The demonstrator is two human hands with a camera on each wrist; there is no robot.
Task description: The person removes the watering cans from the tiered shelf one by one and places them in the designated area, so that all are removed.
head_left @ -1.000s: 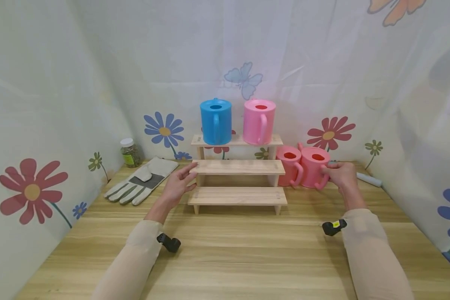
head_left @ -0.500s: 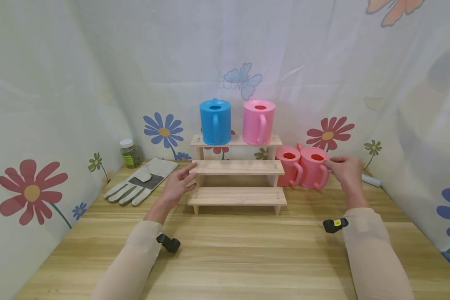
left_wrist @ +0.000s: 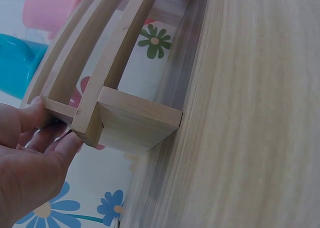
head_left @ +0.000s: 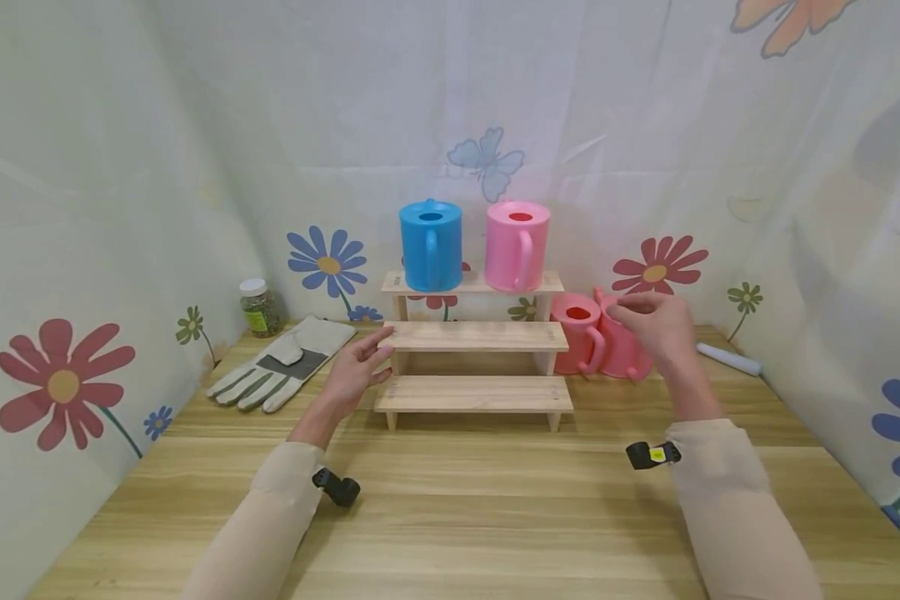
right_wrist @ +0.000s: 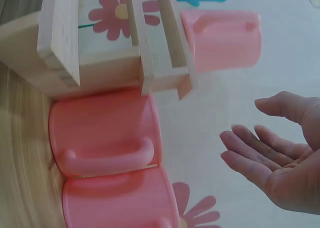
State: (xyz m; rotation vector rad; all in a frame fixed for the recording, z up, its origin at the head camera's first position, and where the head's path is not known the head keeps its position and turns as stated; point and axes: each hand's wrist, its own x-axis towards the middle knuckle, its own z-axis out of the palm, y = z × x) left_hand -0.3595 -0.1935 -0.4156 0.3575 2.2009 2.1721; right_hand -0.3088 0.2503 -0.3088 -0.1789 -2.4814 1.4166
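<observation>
Left of centre, the left hand (head_left: 352,379) pinches the end of the mid-frame wooden rack (head_left: 476,336), probably to steady it. At centre right, the right hand (head_left: 662,331), empty, fingers parted, hangs before pink mugs (head_left: 569,348), perhaps placed for easy reach.

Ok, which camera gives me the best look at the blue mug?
The head view: the blue mug shows uncropped there, on the top shelf. The left wrist view cuts it off at the left edge; the right wrist view catches only a strip along the top.
</observation>
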